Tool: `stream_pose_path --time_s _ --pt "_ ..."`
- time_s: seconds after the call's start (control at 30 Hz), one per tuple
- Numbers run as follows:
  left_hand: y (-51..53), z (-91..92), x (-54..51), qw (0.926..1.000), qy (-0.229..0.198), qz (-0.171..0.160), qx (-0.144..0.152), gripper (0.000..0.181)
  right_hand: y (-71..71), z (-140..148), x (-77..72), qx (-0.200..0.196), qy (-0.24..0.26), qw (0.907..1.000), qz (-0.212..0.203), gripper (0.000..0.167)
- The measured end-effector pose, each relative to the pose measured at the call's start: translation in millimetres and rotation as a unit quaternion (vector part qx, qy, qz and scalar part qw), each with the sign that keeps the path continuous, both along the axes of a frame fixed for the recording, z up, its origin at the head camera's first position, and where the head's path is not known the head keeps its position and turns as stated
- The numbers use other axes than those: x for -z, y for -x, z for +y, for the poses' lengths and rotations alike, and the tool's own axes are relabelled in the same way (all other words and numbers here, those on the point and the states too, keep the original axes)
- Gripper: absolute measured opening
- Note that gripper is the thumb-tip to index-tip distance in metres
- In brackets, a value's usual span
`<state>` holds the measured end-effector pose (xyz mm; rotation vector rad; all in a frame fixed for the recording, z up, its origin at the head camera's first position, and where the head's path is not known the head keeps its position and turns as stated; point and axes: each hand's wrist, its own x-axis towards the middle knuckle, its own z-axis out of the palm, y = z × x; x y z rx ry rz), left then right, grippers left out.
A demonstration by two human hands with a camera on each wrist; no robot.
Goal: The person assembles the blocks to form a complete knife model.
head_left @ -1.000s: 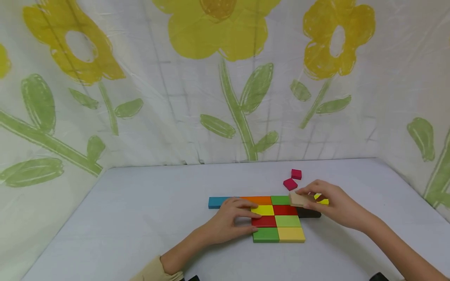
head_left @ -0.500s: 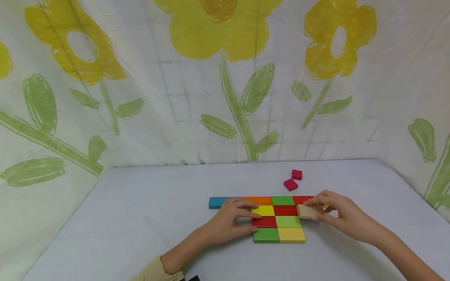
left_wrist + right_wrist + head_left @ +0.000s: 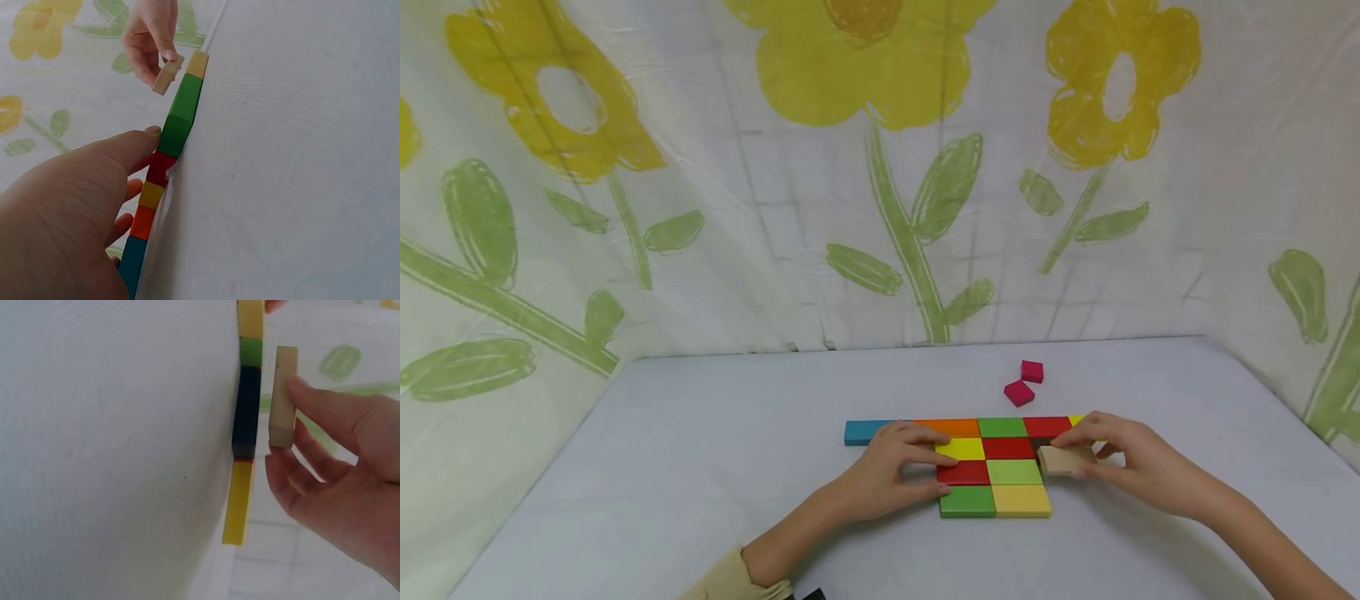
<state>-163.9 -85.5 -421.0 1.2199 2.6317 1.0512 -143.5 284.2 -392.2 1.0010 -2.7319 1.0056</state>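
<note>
Colored flat blocks lie side by side in rows on the table (image 3: 737,467). My left hand (image 3: 891,475) rests along their left side, fingers extended, fingertips on the yellow block (image 3: 964,449), the dark red block (image 3: 962,473) and the green block (image 3: 967,501). Between thumb and fingers, my right hand (image 3: 1142,458) pinches a plain wooden block (image 3: 1063,461). In the right wrist view, that wooden block (image 3: 285,397) hangs just above the black block (image 3: 247,412), apart from it. From the head view, only a sliver of the black block shows behind it.
Two small crimson blocks (image 3: 1019,392) lie loose behind the rows. A blue block (image 3: 861,432) and an orange block (image 3: 951,428) form part of the back row. Behind the table hangs a white cloth (image 3: 760,250) painted with yellow flowers.
My right hand has brought the wooden block toward me and slightly right, off the back row to over the black block's front. My left hand has stayed in place.
</note>
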Motion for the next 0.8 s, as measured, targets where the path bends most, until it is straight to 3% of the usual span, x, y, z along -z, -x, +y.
stream_pose_path --time_s 0.8 --pt "0.2 -0.2 -0.2 0.9999 -0.002 -0.010 0.000 0.033 0.3 -1.7 6.4 -0.009 -0.006 0.9999 -0.011 0.029"
